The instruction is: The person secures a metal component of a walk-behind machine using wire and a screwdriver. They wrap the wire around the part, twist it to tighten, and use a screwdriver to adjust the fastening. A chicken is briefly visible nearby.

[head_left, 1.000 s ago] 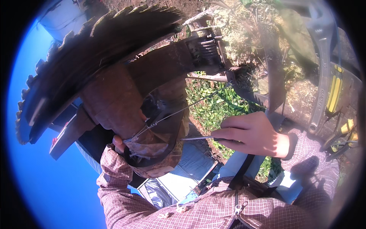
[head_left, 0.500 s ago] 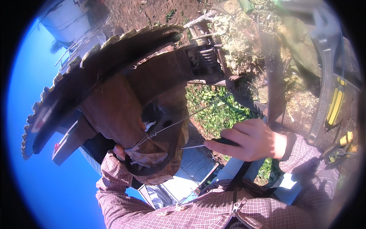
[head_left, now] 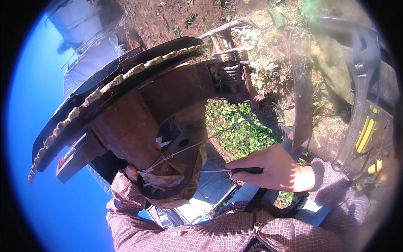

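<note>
My right hand [head_left: 279, 168] is closed round the black handle of a screwdriver [head_left: 247, 170]. Its thin metal shaft points left, and the tip meets the edge of a curved, rusty metal part [head_left: 126, 130]. My left hand [head_left: 132, 172] is mostly hidden by that part. Only a fingertip or two shows, curled against its lower left edge. A twisted wire [head_left: 189, 148] runs from near those fingers up to the right. Crumpled brown wrapping [head_left: 168, 185] sits in the lower, rounded end of the part.
A rusty coil spring [head_left: 231, 74] is mounted at the part's upper right end. On the right lie a large adjustable wrench [head_left: 357, 101] and yellow-handled tools [head_left: 366, 134]. Green plants [head_left: 235, 130] grow below. A long, jagged-edged plate [head_left: 100, 90] crosses the upper left.
The right hand has turned and moved slightly down, bringing more of the black handle into sight. The jagged plate and rusty part appear tilted differently. The left hand stays at the part's edge.
</note>
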Action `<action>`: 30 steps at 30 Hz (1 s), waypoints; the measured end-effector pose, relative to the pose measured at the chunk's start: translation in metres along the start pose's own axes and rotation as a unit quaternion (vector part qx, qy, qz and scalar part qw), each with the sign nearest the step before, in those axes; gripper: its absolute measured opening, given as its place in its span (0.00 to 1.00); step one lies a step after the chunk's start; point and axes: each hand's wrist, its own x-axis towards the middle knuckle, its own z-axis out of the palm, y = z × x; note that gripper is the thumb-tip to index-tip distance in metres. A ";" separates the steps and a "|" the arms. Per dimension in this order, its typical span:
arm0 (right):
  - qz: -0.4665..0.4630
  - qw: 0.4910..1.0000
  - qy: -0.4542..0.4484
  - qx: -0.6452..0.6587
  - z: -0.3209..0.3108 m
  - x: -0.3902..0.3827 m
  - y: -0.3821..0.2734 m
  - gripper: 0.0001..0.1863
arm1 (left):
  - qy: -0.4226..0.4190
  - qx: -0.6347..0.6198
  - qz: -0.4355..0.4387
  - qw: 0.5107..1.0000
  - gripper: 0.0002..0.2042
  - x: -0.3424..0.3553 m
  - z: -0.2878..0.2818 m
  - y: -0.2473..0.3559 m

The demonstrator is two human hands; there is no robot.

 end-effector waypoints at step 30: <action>0.078 0.974 0.210 0.001 0.130 0.005 -0.092 0.29 | 0.054 0.064 0.318 0.944 0.36 -0.023 -0.008 -0.136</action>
